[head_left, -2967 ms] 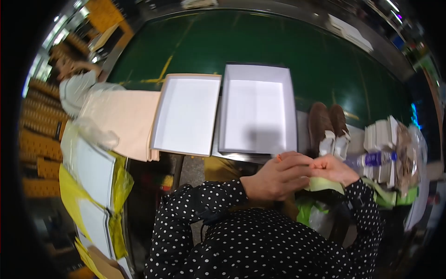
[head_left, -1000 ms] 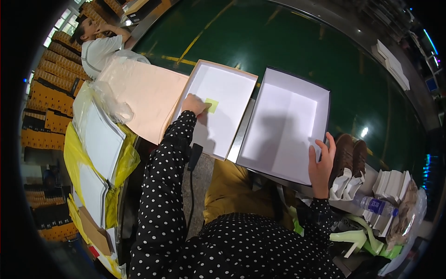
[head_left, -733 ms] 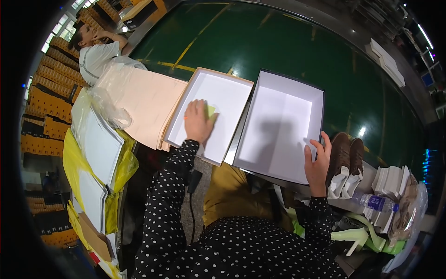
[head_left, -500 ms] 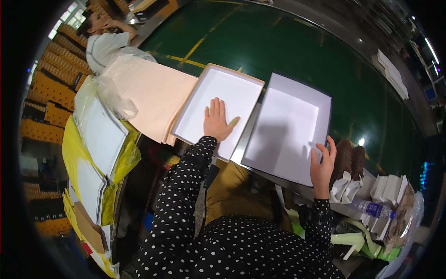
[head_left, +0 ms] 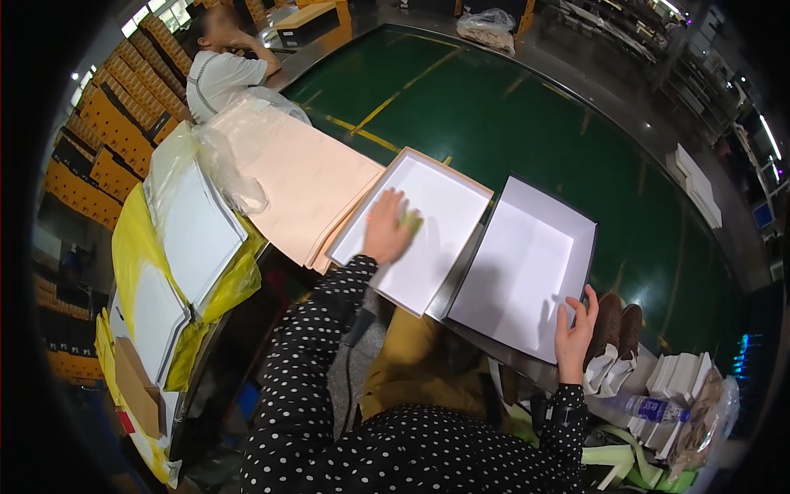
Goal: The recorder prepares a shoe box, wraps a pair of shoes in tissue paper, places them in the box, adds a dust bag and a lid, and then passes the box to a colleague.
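Note:
My left hand point(head_left: 390, 227) is over a shallow white-lined box lid point(head_left: 440, 239) with a tan rim. Its fingers are stretched out but somewhat blurred, and a greenish patch shows by the thumb. To the right lies a deeper box point(head_left: 518, 272), white inside with dark edges, its open side up. My right hand point(head_left: 576, 333) is at this box's near right wall with fingers apart; whether it presses on the wall is hard to tell. Left of the lid, touching it, lies a stack of pale peach sheets point(head_left: 300, 177).
Brown shoes point(head_left: 606, 333) stuffed with white paper stand right of the box, by a plastic bottle point(head_left: 654, 409) and folded white paper point(head_left: 679, 377). White sheets in yellow wrapping point(head_left: 132, 247) are at left. A person point(head_left: 226, 78) sits beyond the green tabletop point(head_left: 444, 99).
The whole view has shifted, so the boxes appear lower and farther right. My left hand has slid toward the lid's left side. My right hand stays by the deeper box's wall.

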### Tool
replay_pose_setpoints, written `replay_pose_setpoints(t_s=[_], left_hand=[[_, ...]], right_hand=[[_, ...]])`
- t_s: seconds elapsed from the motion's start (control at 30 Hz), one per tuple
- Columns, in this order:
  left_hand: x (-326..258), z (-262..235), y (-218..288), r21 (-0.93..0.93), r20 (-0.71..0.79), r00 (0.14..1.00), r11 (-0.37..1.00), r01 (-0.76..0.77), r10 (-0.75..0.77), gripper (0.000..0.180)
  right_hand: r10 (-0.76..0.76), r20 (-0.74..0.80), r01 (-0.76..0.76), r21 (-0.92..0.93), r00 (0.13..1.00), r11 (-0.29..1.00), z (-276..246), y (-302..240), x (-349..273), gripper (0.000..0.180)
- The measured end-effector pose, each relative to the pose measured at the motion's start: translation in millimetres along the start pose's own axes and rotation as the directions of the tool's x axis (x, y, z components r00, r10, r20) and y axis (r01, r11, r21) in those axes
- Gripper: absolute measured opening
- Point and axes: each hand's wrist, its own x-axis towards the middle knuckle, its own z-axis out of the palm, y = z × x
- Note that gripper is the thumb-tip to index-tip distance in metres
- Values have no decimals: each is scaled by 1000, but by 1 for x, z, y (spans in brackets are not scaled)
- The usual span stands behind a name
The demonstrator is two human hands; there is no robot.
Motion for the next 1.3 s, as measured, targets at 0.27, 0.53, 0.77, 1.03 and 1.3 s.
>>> replay_pose_setpoints(t_s=[0.27,0.53,0.77,1.03,1.3], left_hand=[[10,-91,-138,270,-200,940,907,324,-276,73],[-8,-114,-150,452,-102,894,780,433,-437,77],[-20,-108,-160,413,-196,913,814,407,-357,63],[6,-110,-190,74,-404,847,910,408,-347,34],[26,-168,-170,-564,-243,799,750,345,-550,32]], right_hand=[[-19,-2,19,-27,1000,999,2,-2,1,18],[-6,-20,5,-65,1000,998,-4,-9,-1,16],[-59,-33,56,-98,998,994,1,1,2,15],[-82,-30,79,-87,996,993,0,9,2,15],[-91,-6,90,-49,996,995,-2,14,-4,16]])
